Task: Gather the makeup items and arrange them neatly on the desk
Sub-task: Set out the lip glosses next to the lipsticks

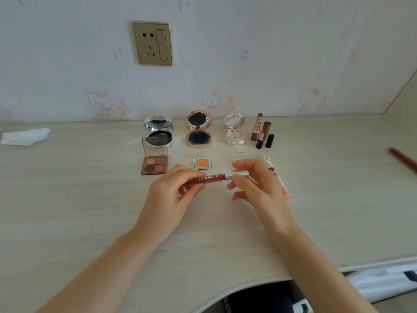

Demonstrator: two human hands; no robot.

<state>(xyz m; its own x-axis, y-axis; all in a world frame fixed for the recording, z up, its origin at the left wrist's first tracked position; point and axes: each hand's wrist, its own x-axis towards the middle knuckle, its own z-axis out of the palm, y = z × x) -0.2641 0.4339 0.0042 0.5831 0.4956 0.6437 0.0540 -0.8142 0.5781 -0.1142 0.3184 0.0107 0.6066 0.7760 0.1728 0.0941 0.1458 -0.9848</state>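
Above desk [67, 211] centre: left hand [168, 196] pinches lip gloss tube [204, 180]; right hand [259, 188], 3 o'clock, grips its silver cap [237, 175].

Bare desk [74, 199] is seen across the near and left parts, broken only by a crumpled tissue [24, 137] at far left. The back centre is blocked by three open compacts [198, 129] in a row against the wall, with upright lipsticks [262, 132] just right of them. A second row, an eyeshadow palette [154, 159] and a small orange pan [200, 163], stands close in front, with narrow gaps between. The mid-desk is occupied by both hands [171, 190] gripping a lip gloss tube [214, 178]. A dark red stick [404, 160] lies at far right, with bare surface between it and the lipsticks.
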